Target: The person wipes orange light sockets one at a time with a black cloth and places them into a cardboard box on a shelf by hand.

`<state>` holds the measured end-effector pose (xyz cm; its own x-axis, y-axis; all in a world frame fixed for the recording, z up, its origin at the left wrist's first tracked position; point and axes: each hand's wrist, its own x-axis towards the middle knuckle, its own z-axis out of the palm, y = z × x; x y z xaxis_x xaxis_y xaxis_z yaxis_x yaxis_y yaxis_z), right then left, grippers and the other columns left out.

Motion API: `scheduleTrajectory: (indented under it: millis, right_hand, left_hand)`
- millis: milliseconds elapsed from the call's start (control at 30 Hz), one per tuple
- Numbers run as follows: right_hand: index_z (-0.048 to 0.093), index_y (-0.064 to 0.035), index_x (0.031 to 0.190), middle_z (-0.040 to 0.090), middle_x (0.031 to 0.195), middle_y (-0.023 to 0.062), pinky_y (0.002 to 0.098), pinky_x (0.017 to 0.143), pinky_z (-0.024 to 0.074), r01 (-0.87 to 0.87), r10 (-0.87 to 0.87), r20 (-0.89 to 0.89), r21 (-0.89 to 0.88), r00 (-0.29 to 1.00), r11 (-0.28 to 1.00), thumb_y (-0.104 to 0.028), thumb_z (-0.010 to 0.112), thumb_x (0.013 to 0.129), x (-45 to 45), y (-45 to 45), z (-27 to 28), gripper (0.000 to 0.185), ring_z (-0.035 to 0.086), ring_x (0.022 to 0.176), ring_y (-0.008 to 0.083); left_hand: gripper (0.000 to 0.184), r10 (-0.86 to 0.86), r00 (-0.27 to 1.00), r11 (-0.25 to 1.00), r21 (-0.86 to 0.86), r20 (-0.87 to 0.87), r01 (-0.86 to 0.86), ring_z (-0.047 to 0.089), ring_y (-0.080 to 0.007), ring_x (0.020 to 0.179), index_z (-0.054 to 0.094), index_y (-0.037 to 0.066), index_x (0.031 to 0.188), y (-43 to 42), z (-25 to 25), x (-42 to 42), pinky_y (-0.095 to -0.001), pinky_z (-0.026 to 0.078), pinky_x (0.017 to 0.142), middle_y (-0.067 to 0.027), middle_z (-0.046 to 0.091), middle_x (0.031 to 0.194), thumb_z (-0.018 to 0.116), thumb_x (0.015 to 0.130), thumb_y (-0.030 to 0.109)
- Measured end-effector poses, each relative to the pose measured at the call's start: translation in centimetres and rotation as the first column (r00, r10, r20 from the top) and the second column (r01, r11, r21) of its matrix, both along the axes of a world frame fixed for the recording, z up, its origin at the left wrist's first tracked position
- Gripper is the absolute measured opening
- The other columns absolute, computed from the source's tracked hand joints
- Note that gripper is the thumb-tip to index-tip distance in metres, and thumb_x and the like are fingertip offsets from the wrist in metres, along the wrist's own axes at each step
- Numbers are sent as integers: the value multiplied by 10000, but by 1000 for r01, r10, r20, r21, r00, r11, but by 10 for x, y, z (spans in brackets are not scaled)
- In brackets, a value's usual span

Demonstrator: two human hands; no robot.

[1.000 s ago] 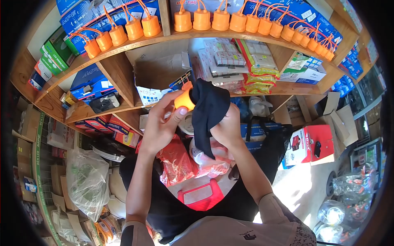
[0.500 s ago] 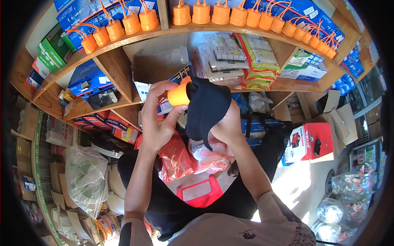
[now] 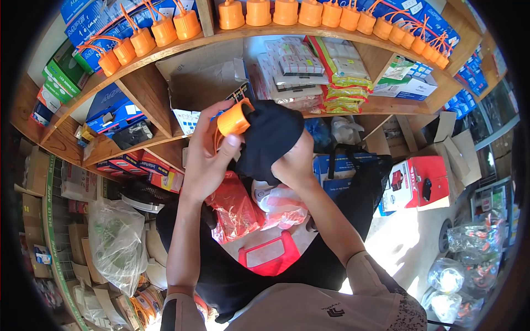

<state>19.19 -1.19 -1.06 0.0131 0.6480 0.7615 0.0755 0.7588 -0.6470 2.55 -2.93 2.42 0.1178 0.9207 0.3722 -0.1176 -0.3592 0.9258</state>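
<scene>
An orange socket-like piece is held in my left hand, with the thumb below it and the fingers behind. Its open end faces right, against a black cloth. My right hand grips the cloth from the right, and part of the cloth lies at the mouth of the orange piece. Whether cloth reaches inside is hard to tell. Similar orange pieces with wires stand in a row on the upper shelf.
Wooden shelves with boxes and packets stand in front. Below my hands are red plastic bags and a red plastic stool. A red and white box sits at right, a clear plastic bag at left.
Both hands have shifted slightly left with the orange piece and the cloth. The orange piece has tilted, and the cloth's hanging end is now gathered up near my right hand.
</scene>
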Motion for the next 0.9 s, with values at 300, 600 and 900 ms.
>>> scheduleTrajectory:
  millis: [300,600,900]
  right_hand:
    - [669,11,1059,698,905,122,355,697,527,-15,-14,156,184,988,983,30,784,752,-9,-14,26,328,680,777,261]
    - [679,-21,856,657,801,104,336,592,483,118,-174,213,254,961,960,-27,770,727,-11,-12,23,158,629,642,259]
    - [699,-20,1032,710,967,110,378,697,555,-8,3,-59,-86,998,996,-25,804,774,-16,-17,-2,279,694,810,295]
  left_hand:
    - [542,-186,934,924,-268,306,272,542,-60,604,658,48,1116,-3,-3,-21,-192,351,532,3,637,789,428,1071,538]
    - [365,210,975,964,181,-74,-194,588,-95,801,628,1,1137,-7,3,-1,-243,472,755,-41,653,931,580,1052,352]
    - [585,212,977,977,-30,28,-211,614,-115,643,681,-16,1089,1,6,13,-268,523,638,-53,658,806,466,1070,527]
